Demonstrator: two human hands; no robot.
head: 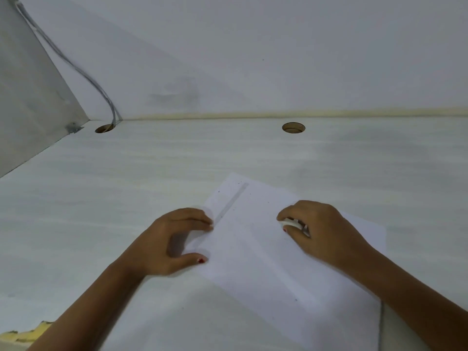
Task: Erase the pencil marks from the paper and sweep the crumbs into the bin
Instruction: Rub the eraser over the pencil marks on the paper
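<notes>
A white sheet of paper [255,264] lies tilted on the white desk [126,188]. Small dark crumbs dot its upper part, and a faint grey band runs along its upper left. My right hand [321,231] rests on the paper's right side and grips a white eraser [291,222] in curled fingers. My left hand [174,241] holds down the paper's left edge with its fingertips and thumb. No bin is in view.
Two round cable holes [293,127] [104,128] sit along the back of the desk. A grey cable [83,72] drops into the left hole. A wall stands behind, a panel [25,97] closes the left side, and the desk's front left edge [30,334] is chipped.
</notes>
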